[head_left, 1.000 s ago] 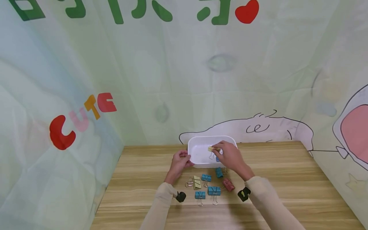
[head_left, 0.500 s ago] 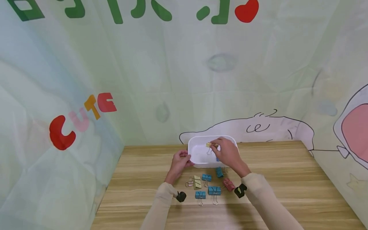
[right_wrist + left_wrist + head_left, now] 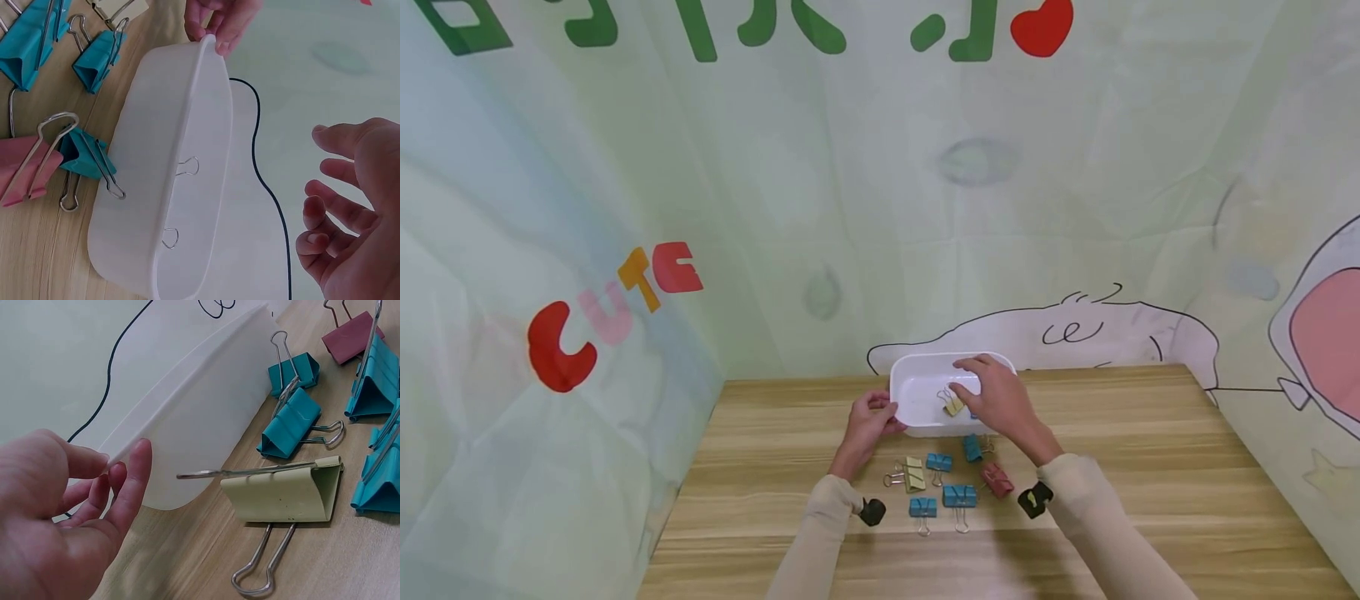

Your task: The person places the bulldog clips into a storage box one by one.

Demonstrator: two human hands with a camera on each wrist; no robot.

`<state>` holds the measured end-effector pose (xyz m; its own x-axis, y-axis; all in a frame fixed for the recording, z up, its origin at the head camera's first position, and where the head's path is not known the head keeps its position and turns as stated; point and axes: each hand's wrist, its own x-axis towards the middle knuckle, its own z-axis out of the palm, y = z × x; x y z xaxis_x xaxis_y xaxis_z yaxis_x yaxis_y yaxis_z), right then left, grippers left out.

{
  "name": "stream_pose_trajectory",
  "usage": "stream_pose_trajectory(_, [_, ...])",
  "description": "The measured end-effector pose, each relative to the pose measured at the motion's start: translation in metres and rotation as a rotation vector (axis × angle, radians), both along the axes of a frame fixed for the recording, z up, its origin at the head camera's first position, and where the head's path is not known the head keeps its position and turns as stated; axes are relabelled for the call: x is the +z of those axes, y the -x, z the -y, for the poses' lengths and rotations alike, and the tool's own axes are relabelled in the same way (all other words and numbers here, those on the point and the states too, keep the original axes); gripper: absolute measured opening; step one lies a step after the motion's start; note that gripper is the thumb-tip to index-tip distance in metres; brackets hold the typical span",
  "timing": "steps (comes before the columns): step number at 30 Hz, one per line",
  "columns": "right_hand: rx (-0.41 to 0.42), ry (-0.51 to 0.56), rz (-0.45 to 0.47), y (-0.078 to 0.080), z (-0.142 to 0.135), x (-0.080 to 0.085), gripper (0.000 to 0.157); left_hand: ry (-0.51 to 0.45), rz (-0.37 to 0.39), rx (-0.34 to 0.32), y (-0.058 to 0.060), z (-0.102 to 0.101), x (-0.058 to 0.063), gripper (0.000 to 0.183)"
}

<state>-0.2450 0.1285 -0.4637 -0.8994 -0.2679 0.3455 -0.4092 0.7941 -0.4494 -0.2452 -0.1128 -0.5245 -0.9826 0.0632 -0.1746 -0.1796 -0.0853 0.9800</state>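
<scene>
A white plastic tub (image 3: 917,421) stands at the back of the table. My left hand (image 3: 867,425) pinches its left rim between thumb and fingers, as the left wrist view shows (image 3: 81,500). Over the tub's right part hovers my right hand (image 3: 1003,404), thumb and fingers spread apart with nothing between them. Below those fingertips a small yellow binder clip (image 3: 953,406) lies inside the tub, its wire handles pointing up-left. Beside it a bit of blue clip (image 3: 973,413) shows, mostly hidden by the right hand. In the right wrist view two wire handles (image 3: 189,165) rise inside the tub.
In front of the tub lie a larger yellow binder clip (image 3: 914,474), a red one (image 3: 997,480) and several blue ones (image 3: 958,497). Bare wooden table (image 3: 1150,467) extends to the right. A printed cloth backdrop (image 3: 775,292) hangs right behind the table.
The right hand has let go of the small yellow binder clip, which now lies in the tub. Its thumb and fingers have parted. The left hand stays on the rim.
</scene>
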Motion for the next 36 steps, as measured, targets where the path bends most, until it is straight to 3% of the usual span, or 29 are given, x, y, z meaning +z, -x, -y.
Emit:
stream_pose_trajectory(6, [-0.004,0.015,0.0,-0.006,-0.009,-0.005,0.041,-0.005,0.009,0.008,0.013,0.002,-0.024,0.035])
stream_pose_trajectory(9, [-0.009,0.025,0.007,-0.011,-0.014,-0.009,0.04,-0.003,0.007,0.02,0.014,0.002,-0.029,0.036])
stream_pose_trajectory(22, [-0.042,0.054,0.059,-0.047,-0.034,-0.035,0.037,0.009,0.009,0.037,0.015,-0.001,-0.03,0.035])
stream_pose_trajectory(36, [-0.036,0.026,0.065,-0.084,-0.049,-0.083,0.035,0.003,-0.003,0.035,0.013,0.0,-0.028,0.036])
